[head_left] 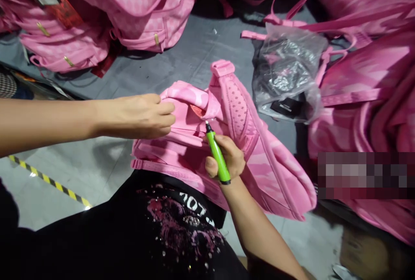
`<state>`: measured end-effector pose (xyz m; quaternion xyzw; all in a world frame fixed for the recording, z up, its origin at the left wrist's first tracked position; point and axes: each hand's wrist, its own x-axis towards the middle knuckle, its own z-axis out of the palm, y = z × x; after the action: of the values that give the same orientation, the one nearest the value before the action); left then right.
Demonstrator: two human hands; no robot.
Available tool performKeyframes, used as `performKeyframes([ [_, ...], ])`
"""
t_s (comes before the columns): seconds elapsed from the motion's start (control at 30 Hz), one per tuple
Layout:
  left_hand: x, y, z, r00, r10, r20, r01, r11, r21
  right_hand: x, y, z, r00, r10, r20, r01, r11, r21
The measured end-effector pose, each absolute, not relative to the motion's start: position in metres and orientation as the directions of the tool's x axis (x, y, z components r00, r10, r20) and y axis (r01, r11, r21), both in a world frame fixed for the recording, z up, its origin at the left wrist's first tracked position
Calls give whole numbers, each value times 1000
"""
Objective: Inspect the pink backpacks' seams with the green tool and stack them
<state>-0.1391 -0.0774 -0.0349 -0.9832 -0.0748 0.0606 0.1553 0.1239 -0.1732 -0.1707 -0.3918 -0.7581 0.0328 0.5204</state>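
A pink camouflage backpack (272, 159) lies across my lap and the table's edge, its perforated shoulder strap (238, 103) facing up. My left hand (145, 116) is closed at the top of the bag, fingers pinching its pink fabric; exactly which fold is hidden. In my right hand (230, 157) is a green pen-shaped tool (218, 157) with black ends and a small pale tip. That tip points at the bag's top handle loop (191, 92), close to a small orange-red patch (197, 110) under it. Whether it touches the fabric I cannot tell.
Several pink backpacks (152, 20) stand at the back left, some with hanging tags. More pink bags (366, 72) are piled at the right. A clear plastic bag (288, 72) with dark contents lies on the grey table (194, 55). Striped tape (48, 180) marks the floor.
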Motion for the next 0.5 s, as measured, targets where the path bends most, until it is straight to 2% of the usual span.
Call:
performKeyframes([
  [0.07, -146, -82, -32, 969, 244, -39, 223, -932, -287, 121, -170, -165, -202, 528, 825, 553, 756, -349],
  [0.13, -139, -87, -31, 940, 328, 95, 342, -911, -230, 118, -171, -156, -249, 468, 848, 565, 781, -265],
  [0.23, -109, -89, -37, 841, 452, 297, 480, -877, -28, 116, -181, -145, -304, 453, 838, 603, 772, -199],
  [0.3, -85, -82, -46, 827, 464, 319, 469, -881, 66, 114, -191, -143, -314, 451, 836, 611, 769, -185],
  [0.5, -48, -48, -76, 832, 522, 188, 538, -841, -49, 109, -202, -145, -337, 518, 786, 604, 759, -241],
])
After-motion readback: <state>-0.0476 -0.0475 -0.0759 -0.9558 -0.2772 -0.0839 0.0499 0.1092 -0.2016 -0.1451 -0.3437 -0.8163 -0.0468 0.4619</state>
